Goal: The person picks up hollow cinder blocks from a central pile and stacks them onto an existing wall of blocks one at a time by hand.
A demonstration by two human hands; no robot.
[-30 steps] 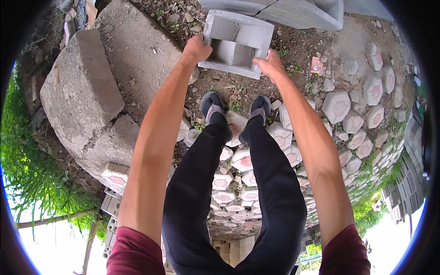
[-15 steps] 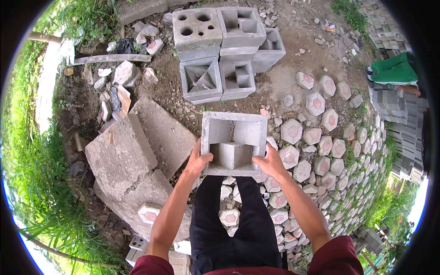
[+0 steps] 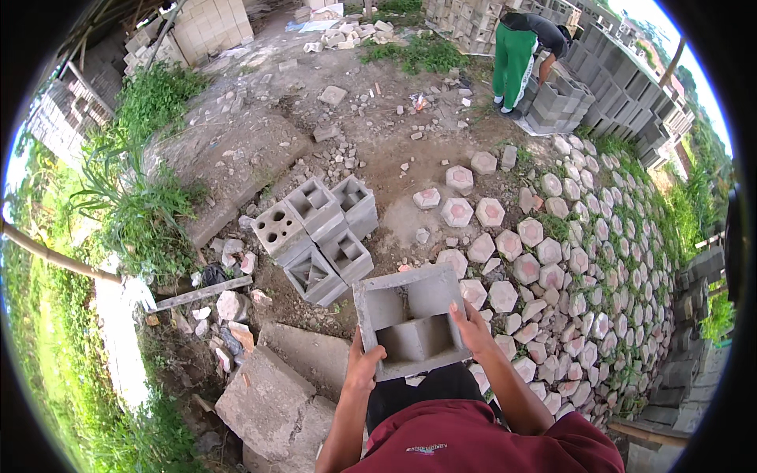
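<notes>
A square grey concrete block with an angled divider inside its hollow is held up in front of my waist, slightly tilted. My left hand is closed on its left wall, thumb over the lower corner. Against the right wall, my right hand grips it higher up, fingertips at the rim. Beyond it on the dirt stands a small stack of similar blocks. One on top, a block with round holes, sits beside a hollow block. The undersides of my fingers are hidden behind the block.
Hexagonal pavers cover the ground to my right. Broken concrete slabs lie at left, near rubble and a narrow plank. Farther off, a person in green trousers bends over a pile of grey blocks.
The view has lifted and turned, bringing the far yard and the bending person into sight. The block is still in both hands, now more tilted, with my right hand higher on its side.
</notes>
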